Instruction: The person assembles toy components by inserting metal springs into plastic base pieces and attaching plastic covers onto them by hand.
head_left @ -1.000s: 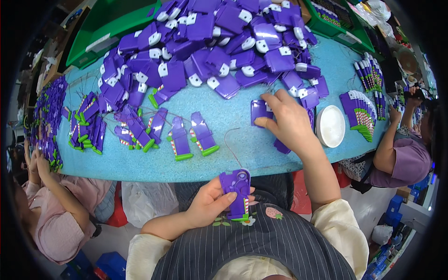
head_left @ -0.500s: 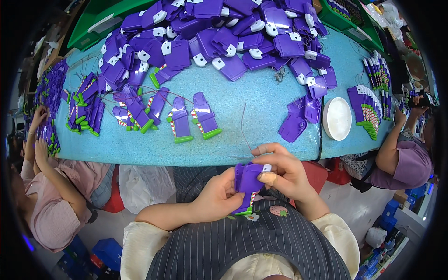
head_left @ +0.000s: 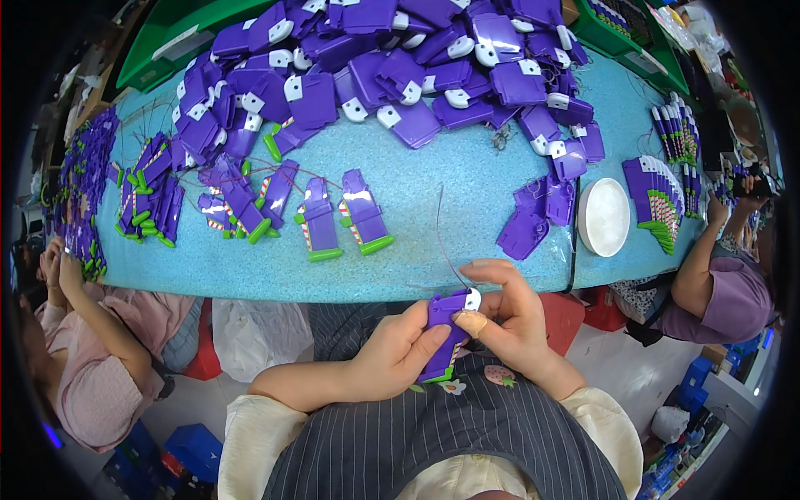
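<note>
Just off the table's near edge, a purple plastic casing [head_left: 439, 345] is held between my two hands. It has a white corner piece, a red-and-white striped side and a green lower end. My left hand [head_left: 396, 354] grips its left side, thumb across the face. At the white corner is my right hand [head_left: 512, 321], its bandaged thumb pressing the front while the index finger reaches over the top. A thin dark wire [head_left: 439, 225] rises from the upper end onto the table. What lies behind the casing is hidden.
A heap of purple casings with white corners [head_left: 412, 121] covers the far table. Green-ended casings [head_left: 362, 212] lie left, a white oval bowl [head_left: 602, 217] and fanned casings [head_left: 654, 200] right. Green bins [head_left: 167, 50] stand behind. Other people sit at both sides.
The casing has shifted slightly right, and its upper parts now sit more closely together. My left thumb has moved up its face. The person at left has brought their hands together.
</note>
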Demonstrator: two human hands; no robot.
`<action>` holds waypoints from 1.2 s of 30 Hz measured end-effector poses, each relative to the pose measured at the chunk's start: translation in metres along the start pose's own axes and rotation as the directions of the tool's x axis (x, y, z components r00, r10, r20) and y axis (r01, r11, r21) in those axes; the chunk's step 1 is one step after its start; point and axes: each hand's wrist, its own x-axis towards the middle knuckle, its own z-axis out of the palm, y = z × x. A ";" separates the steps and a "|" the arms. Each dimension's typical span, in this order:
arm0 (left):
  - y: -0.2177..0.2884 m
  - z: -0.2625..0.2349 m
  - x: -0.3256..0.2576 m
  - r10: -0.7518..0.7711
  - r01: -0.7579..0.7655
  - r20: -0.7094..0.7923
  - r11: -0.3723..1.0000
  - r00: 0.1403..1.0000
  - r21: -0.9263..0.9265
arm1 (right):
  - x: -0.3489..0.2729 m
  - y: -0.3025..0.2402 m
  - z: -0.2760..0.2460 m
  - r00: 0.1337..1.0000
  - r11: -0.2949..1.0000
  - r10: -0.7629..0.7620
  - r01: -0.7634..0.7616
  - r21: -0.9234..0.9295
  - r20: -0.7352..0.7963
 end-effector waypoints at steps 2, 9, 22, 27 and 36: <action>0.005 0.000 0.003 0.049 -0.047 -0.013 0.992 0.999 0.118 | -0.001 -0.001 0.007 0.989 0.974 0.097 -0.072 0.213 -0.113; 0.009 -0.002 0.004 0.300 -0.298 0.036 0.910 0.953 0.288 | 0.000 0.017 0.003 0.968 0.656 0.191 -0.248 0.713 0.161; 0.015 -0.024 0.029 0.328 -0.376 0.202 0.877 0.923 0.298 | 0.009 -0.013 -0.018 0.932 0.921 -0.320 0.348 -0.176 0.170; 0.026 -0.031 0.026 0.392 -0.370 -0.005 0.872 0.920 0.319 | 0.005 -0.022 -0.023 0.977 0.889 -0.212 0.187 -0.418 -0.014; 0.001 -0.019 0.027 0.210 -0.246 -0.228 0.959 0.951 -0.144 | -0.001 0.004 -0.006 0.996 0.968 -0.036 0.055 -0.245 0.081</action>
